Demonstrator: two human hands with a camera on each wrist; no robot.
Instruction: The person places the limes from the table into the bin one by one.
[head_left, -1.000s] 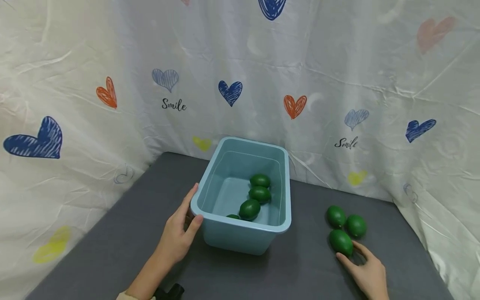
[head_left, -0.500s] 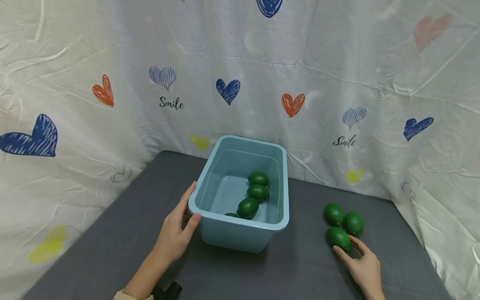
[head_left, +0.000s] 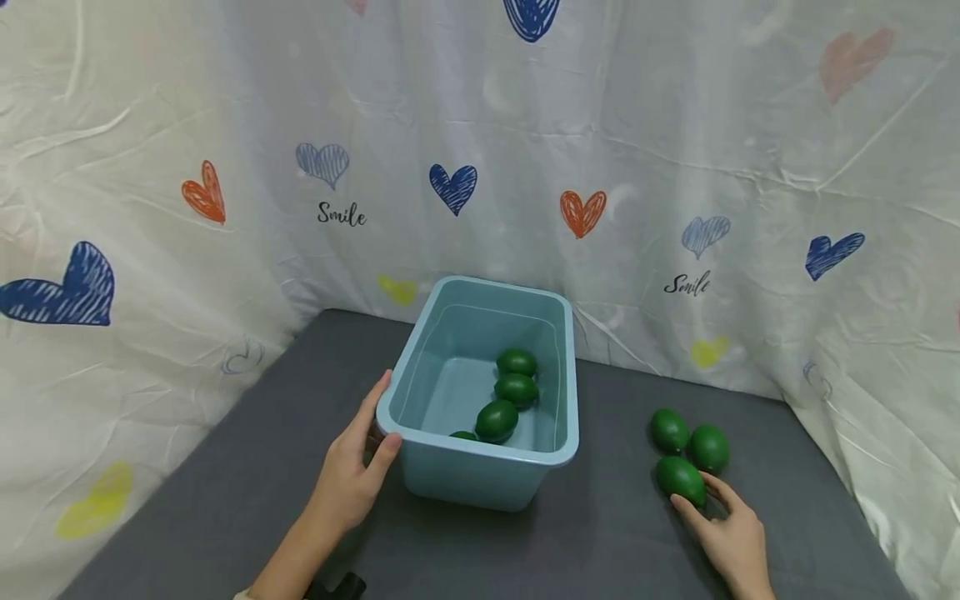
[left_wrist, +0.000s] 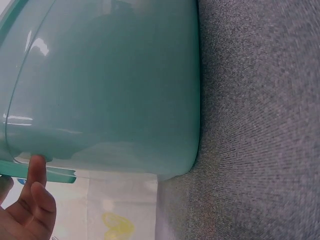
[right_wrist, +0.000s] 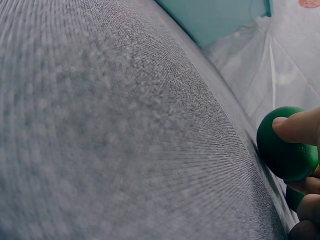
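Observation:
A light blue plastic bin (head_left: 480, 472) stands mid-table, with several green limes (head_left: 516, 389) along its right side and front. My left hand (head_left: 351, 475) grips the bin's front left corner, thumb at the front and fingers along the left side. In the left wrist view, curled fingers (left_wrist: 37, 172) touch the bin wall just under the rim. On the right, my right hand (head_left: 729, 533) pinches a lime (head_left: 681, 481) between thumb and fingers; it appears to rest on the table. Two more limes, one at the back (head_left: 669, 431) and one at right (head_left: 708, 448), lie beside it.
A dark grey cloth covers the table (head_left: 600, 533). Behind and at both sides hangs a white curtain (head_left: 510, 142) printed with hearts. A black object (head_left: 347, 586), partly cut off, shows by my left forearm at the bottom edge.
The head view has shifted slightly. Both hands keep their places, the left on the bin and the right on the same lime. The limes look unmoved.

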